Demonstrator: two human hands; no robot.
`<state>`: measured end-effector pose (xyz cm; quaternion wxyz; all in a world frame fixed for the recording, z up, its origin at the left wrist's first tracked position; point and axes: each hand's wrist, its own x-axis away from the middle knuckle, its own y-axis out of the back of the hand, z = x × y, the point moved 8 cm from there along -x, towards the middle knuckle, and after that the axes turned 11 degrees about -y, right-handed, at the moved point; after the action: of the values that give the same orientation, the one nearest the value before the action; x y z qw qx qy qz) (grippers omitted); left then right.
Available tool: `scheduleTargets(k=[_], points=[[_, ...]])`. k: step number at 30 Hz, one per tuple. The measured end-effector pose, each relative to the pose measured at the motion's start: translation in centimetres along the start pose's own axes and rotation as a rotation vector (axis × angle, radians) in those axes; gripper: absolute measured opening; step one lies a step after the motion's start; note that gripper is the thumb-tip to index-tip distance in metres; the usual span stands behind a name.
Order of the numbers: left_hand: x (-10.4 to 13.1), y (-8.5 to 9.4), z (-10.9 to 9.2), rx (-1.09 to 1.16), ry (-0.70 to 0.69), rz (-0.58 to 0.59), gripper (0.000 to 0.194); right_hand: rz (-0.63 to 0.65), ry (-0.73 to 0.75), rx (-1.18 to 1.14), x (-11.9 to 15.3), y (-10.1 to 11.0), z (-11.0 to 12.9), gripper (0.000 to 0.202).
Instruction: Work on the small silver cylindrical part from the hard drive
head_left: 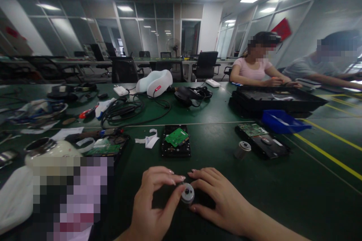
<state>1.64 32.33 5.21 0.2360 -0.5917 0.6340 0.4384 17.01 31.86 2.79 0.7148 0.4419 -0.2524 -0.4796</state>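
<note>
Close in front of me a small silver cylindrical motor [187, 194] stands with its round metal top facing up, a dark hole at its centre. My left hand [157, 199] grips it from the left, thumb against the rim and fingers behind. From the other side my right hand [215, 192] curls its fingers and thumb around it; the exact contact is partly hidden. A similar cylindrical motor [242, 150] stands farther right on the green table. Beyond my hands lies a black hard drive [175, 151] with a loose green circuit board [177, 137] on top.
Another hard drive [266, 142] lies at the right, near a blue tray [283, 121] and a black bin [277, 101]. White paper scraps [149, 140], a screwdriver [98, 133] and a cream pot [53, 150] are leftward. Two people sit at the far right.
</note>
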Motion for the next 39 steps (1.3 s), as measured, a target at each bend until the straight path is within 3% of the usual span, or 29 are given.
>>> scheduleTargets(k=[2, 6, 9, 16, 23, 26, 29, 34, 39], points=[[0.0, 0.2, 1.0, -0.136, 0.047, 0.014, 0.020, -0.002, 0.002, -0.004, 0.0, 0.0, 0.0, 0.031], [0.7, -0.8, 3.8, -0.341, 0.252, 0.215, 0.011, -0.004, -0.006, -0.008, 0.1, 0.1, 0.1, 0.032], [1.2, -1.2, 4.7, -0.390, 0.323, 0.301, 0.010, 0.002, -0.011, -0.010, 0.1, 0.1, 0.1, 0.032], [1.2, -1.2, 4.8, -0.423, 0.340, 0.325, 0.021, -0.002, -0.008, -0.007, 0.1, 0.0, 0.1, 0.032], [1.3, -1.4, 4.9, -0.346, 0.342, 0.320, 0.018, -0.004, -0.001, -0.005, -0.1, 0.0, 0.0, 0.032], [1.0, -0.7, 3.9, -0.225, 0.276, 0.167, 0.013, -0.007, -0.001, -0.002, 0.0, 0.1, 0.0, 0.032], [0.6, -0.1, 1.8, -0.086, 0.095, 0.037, 0.015, -0.008, 0.008, -0.007, 0.0, 0.0, 0.0, 0.032], [0.6, -0.5, -1.2, -0.009, -0.186, 0.066, 0.025, -0.023, 0.025, -0.011, 0.0, 0.0, 0.1, 0.031], [0.3, -0.6, -1.6, -0.050, -0.224, 0.062, 0.018, -0.016, 0.014, -0.007, -0.1, 0.0, 0.0, 0.030]])
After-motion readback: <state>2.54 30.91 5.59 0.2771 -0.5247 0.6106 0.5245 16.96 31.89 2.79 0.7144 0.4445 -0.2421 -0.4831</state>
